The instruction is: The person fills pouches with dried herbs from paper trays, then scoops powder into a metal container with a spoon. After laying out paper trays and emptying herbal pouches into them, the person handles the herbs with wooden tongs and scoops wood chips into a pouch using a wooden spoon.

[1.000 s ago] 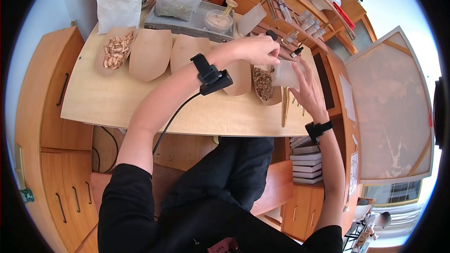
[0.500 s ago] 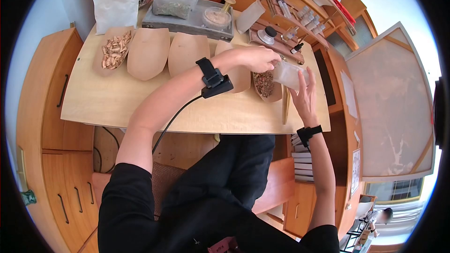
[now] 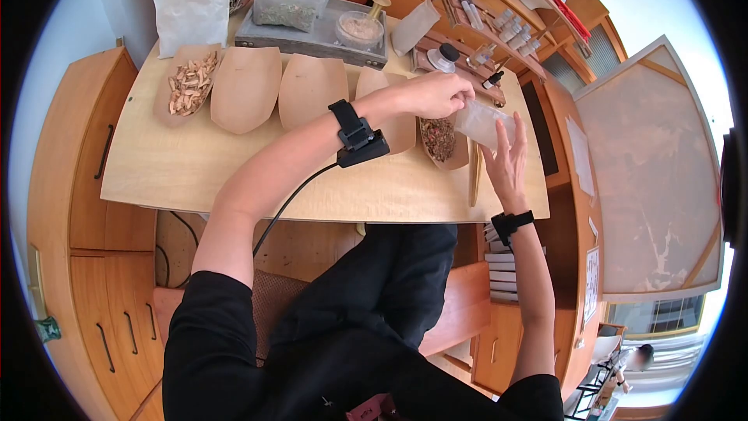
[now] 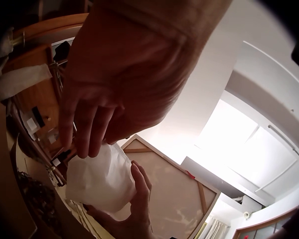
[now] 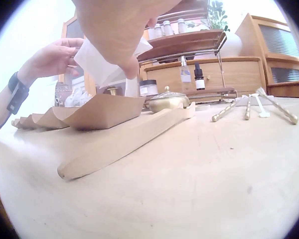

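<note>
We pinch white pouch (image 3: 481, 125) at one end, left hand's (image 3: 438, 96) fingertips closed on it; right hand (image 3: 506, 168) grips other end, fingers curved. Pouch is above table (image 3: 327, 187), near herb-filled tray (image 3: 457, 157).

Wooden drawer cabinets (image 3: 117, 304) stand beside a pale bluish wall (image 3: 62, 54).

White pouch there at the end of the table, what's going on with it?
A person holds the white pouch up in both hands: the left hand pinches its edge while the right hand grips the other side. They have it beside a paper tray of dried brown bits. At the other end of the row, another tray holds pale chips. I can't tell whether the pouch has anything inside.
</note>
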Available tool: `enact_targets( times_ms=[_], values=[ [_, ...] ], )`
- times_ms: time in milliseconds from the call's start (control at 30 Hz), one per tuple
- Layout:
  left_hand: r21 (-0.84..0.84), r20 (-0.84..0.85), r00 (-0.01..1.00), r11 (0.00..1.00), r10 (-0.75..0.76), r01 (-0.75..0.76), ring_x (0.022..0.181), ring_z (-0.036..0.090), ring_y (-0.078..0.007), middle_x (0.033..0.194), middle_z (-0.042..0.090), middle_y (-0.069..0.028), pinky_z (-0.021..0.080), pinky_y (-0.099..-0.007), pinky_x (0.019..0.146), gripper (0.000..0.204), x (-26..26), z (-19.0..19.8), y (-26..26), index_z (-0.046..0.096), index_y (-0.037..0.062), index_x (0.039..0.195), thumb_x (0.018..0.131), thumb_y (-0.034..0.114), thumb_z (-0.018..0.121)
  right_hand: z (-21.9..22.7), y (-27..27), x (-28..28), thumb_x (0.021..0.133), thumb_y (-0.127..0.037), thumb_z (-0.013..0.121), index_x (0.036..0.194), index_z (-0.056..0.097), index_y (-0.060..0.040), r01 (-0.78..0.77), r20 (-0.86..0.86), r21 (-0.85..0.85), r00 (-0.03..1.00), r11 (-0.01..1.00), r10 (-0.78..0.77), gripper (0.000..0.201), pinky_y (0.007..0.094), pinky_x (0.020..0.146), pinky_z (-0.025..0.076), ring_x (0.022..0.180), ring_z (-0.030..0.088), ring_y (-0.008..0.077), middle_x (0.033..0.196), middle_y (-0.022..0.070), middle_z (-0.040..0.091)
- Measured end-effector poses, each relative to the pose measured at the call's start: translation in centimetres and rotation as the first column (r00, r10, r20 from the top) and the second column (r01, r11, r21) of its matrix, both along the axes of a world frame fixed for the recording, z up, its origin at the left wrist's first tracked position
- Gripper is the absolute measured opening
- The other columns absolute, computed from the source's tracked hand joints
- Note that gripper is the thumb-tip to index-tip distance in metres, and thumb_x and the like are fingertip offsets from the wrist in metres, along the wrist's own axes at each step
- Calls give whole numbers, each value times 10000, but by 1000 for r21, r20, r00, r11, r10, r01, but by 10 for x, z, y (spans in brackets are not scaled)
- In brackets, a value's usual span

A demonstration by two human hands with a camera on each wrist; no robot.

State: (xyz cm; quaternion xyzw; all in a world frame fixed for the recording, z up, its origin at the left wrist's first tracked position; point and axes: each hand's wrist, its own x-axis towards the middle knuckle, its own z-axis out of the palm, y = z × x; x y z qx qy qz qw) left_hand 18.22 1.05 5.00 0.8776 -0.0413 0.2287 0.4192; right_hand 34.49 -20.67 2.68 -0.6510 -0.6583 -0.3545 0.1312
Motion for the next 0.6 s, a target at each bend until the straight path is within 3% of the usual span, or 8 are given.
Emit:
enact_targets(
  times_ms=[67,200,267,333,433,500,600],
  values=[
    [-60,39,999,998,30,-27,849,682,-268,956,699,-187,529,-355,772,253,0,-1,0,649,-31,1085,875,96,587,2,-1,-2,731,-71,808,1459,327,-185,-7,-33,1,999,1000,7,880,469,962,450,1270,430,421,1492,223,277],
    [-89,120,987,992,104,-94,818,690,-287,862,710,-156,528,-376,746,210,0,-1,-3,693,6,968,841,154,616,5,-4,-6,734,-90,816,1466,311,-184,-21,-87,-21,996,1000,19,894,477,975,444,1286,413,435,1506,243,249],
    [-93,99,988,990,115,-106,736,700,-204,806,709,-133,537,-330,692,193,0,1,-3,689,-29,923,863,132,602,7,-3,-9,733,-90,817,1466,311,-180,-22,-73,-19,997,1000,21,895,472,966,453,1286,410,437,1514,249,231],
    [-97,102,987,988,127,-117,713,701,-193,785,707,-126,537,-324,676,192,-2,2,-5,691,-29,911,863,133,599,6,-3,-10,732,-89,817,1465,311,-175,-22,-59,-17,998,1000,21,895,467,957,461,1287,407,439,1522,255,214],
    [-107,119,982,985,146,-134,672,701,-179,754,704,-118,538,-313,649,191,-3,3,-7,691,-31,894,864,132,596,6,-2,-10,739,-98,816,1476,287,-172,10,-128,-27,992,1000,-13,911,452,929,484,1289,399,448,1538,269,171],
    [-114,131,979,983,157,-143,654,700,-177,744,703,-118,539,-309,638,191,-3,2,-6,690,-34,889,864,131,596,6,1,-11,765,-111,803,1506,225,-146,-103,-257,39,960,994,109,940,436,895,497,1279,410,439,1553,274,137],
    [-130,131,976,979,174,-158,642,700,-175,734,702,-115,540,-302,621,197,-3,1,-6,685,-43,879,870,132,596,8,-1,-12,816,-134,767,1525,158,-100,-50,-394,72,916,996,74,935,425,880,500,1251,448,408,1562,268,117]
  ],
)
